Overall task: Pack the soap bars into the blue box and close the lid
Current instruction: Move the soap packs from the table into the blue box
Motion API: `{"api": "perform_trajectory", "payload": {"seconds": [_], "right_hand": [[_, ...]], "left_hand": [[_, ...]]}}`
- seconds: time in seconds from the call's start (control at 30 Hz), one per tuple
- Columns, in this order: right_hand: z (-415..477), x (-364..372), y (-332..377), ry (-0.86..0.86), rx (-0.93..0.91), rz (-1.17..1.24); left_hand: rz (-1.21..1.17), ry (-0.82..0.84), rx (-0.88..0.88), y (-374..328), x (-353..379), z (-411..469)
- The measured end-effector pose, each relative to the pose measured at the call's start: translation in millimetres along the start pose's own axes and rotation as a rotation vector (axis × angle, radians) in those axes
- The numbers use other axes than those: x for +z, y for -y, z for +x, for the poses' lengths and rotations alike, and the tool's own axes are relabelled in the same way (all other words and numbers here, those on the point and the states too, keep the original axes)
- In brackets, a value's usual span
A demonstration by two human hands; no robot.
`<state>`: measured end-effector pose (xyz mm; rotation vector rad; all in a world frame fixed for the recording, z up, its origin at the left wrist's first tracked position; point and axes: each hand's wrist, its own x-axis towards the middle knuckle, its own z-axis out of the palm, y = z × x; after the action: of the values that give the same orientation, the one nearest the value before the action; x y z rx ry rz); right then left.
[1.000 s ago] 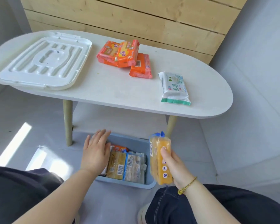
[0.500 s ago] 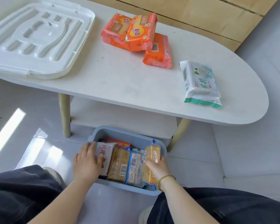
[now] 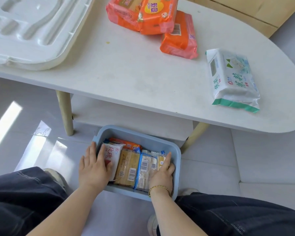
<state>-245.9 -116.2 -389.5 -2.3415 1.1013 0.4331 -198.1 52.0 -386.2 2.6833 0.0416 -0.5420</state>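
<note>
Head view; blue box (image 3: 138, 133) sits open on the floor, just under the tabletop's (image 3: 126, 74) near edge, between the person's knees.

Inside it, wrapped soap bars stand packed side by side: white packet (image 3: 113, 154) at the left wall, tan bar (image 3: 128, 166), clear bar (image 3: 146, 169), yellow bar (image 3: 161, 160) by the right wall; an orange packet (image 3: 126, 143) lies behind them.

Left hand (image 3: 94, 167) lies flat, fingers straight and together, on the white packet and the box's left rim.

Right hand (image 3: 162, 174) rests on the yellow bar, forefinger straight along it; whether the other fingers grip it I cannot tell.

White lid (image 3: 32, 31) lies at the tabletop's far left corner; three orange soap packs (image 3: 153, 16) are heaped at the far edge; a white-and-green pack (image 3: 233, 80) lies toward the right end.
</note>
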Motion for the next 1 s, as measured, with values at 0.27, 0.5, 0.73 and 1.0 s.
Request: {"api": "perform_trajectory", "payload": {"seconds": [0.27,0.5,0.73,1.0], "right_hand": [[18,1,3,0.165,-0.036,-0.115],[14,2,-11,0.158,-0.228,-0.314],[10,-3,-14,0.350,-0.217,-0.385],[13,-13,-8,0.419,-0.206,-0.486]], "left_hand": [[0.009,-0.004,0.000,2,5,1],[0.042,0.000,-0.001,1,6,0],[0.059,-0.006,-0.004,0,6,0],[0.055,0.010,-0.002,0,5,1]]}}
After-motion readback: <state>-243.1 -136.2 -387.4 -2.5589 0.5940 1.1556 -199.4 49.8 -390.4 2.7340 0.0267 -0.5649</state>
